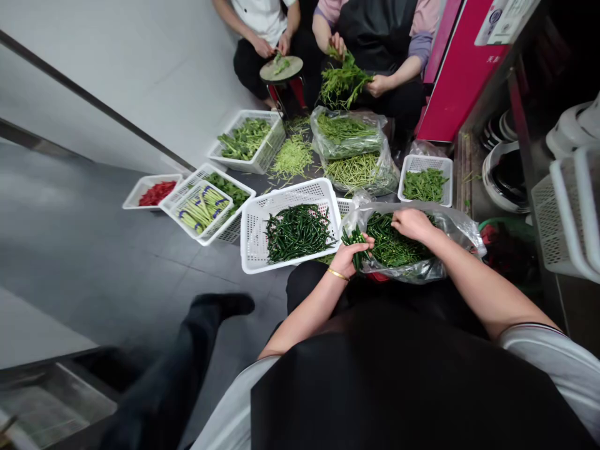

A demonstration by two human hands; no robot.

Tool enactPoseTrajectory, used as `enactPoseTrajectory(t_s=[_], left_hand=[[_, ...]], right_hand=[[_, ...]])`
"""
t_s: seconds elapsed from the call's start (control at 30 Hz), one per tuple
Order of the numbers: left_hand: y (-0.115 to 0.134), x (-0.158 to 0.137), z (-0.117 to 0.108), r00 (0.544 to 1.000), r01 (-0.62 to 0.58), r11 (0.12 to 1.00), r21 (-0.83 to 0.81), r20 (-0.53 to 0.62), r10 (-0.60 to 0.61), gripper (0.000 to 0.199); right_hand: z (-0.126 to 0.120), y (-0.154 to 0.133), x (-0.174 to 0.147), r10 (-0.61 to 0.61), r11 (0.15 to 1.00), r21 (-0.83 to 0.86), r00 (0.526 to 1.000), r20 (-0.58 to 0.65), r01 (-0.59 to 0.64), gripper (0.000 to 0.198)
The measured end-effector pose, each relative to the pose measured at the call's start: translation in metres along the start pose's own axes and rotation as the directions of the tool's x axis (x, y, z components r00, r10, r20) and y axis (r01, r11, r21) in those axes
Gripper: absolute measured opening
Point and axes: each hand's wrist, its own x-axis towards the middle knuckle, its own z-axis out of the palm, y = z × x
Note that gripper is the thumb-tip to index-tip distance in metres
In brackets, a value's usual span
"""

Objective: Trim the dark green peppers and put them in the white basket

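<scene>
- Head view: left hand grips a bunch of slim, glossy dark-green chillies.
- Right hand curls over looser chillies in a clear bag, near the bunch; whether it pinches any, I cannot tell.
- White basket, left of both hands, holds more chillies.

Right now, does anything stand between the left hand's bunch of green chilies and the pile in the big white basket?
Only the white basket's raised side wall lies between the left hand, with its green chilies, and the pile; nothing else visible.
</scene>
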Motion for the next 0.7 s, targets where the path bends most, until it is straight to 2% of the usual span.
enactPoseTrajectory(t_s=[0.03, 0.07, 0.13, 0.17, 0.2, 0.23, 0.27, 0.33, 0.4, 0.47, 0.57, 0.63, 0.7], left_hand=[[-0.001, 0.004, 0.001, 1.0, -0.012, 1.0, 0.015, 0.0, 0.012, 0.037], [-0.003, 0.008, 0.004, 1.0, -0.019, 0.999, 0.032, 0.003, 0.019, 0.037], [-0.01, 0.014, 0.012, 1.0, -0.011, 0.998, 0.059, 0.029, 0.009, 0.039], [-0.015, 0.015, 0.017, 0.999, 0.005, 0.998, 0.067, 0.051, -0.009, 0.039], [-0.02, 0.015, 0.021, 0.997, 0.028, 0.997, 0.072, 0.07, -0.033, 0.039], [-0.024, 0.014, 0.024, 0.995, 0.055, 0.996, 0.075, 0.081, -0.061, 0.04], [-0.027, 0.013, 0.026, 0.993, 0.083, 0.994, 0.077, 0.083, -0.089, 0.04], [-0.028, 0.009, 0.027, 0.991, 0.122, 0.99, 0.075, 0.055, -0.126, 0.042], [-0.023, 0.005, 0.023, 0.992, 0.126, 0.99, 0.066, 0.005, -0.127, 0.042], [-0.016, 0.003, 0.017, 0.994, 0.107, 0.992, 0.06, -0.041, -0.105, 0.042], [-0.007, 0.003, 0.009, 0.993, 0.069, 0.996, 0.055, -0.096, -0.064, 0.043], [-0.007, 0.006, 0.007, 0.99, 0.071, 0.996, 0.054, -0.123, -0.064, 0.041], [-0.011, 0.011, 0.009, 0.987, 0.1, 0.994, 0.049, -0.13, -0.093, 0.036]], right_hand=[[-0.002, 0.003, -0.006, -0.002, 0.988, 0.155, 0.999, -0.052, 0.01, 0.025], [-0.002, 0.005, -0.013, 0.001, 0.941, 0.336, 0.996, -0.088, 0.029, 0.026], [0.002, 0.002, -0.029, 0.001, 0.766, 0.639, 0.993, -0.12, 0.076, 0.031], [0.006, -0.002, -0.037, 0.0, 0.698, 0.708, 0.989, -0.146, 0.105, 0.033], [0.01, -0.006, -0.043, -0.001, 0.682, 0.718, 0.982, -0.189, 0.139, 0.034], [0.015, -0.01, -0.048, -0.003, 0.719, 0.674, 0.971, -0.24, 0.169, 0.033], [0.019, -0.013, -0.05, -0.007, 0.791, 0.585, 0.959, -0.283, 0.178, 0.032], [0.026, -0.016, -0.048, -0.018, 0.937, 0.331, 0.963, -0.268, 0.11, 0.03], [0.031, -0.016, -0.039, 0.016, 0.996, 0.087, 0.992, -0.128, -0.005, 0.033], [0.036, -0.015, -0.025, 0.067, 0.995, -0.07, 0.997, 0.042, -0.064, 0.038], [0.039, -0.008, -0.01, 0.095, 0.99, -0.121, 0.981, 0.171, -0.075, 0.031], [0.035, 0.002, -0.01, 0.088, 0.995, -0.066, 0.985, 0.147, -0.079, 0.023], [0.027, 0.014, -0.019, 0.058, 0.996, 0.066, 0.996, 0.068, -0.062, 0.019]])
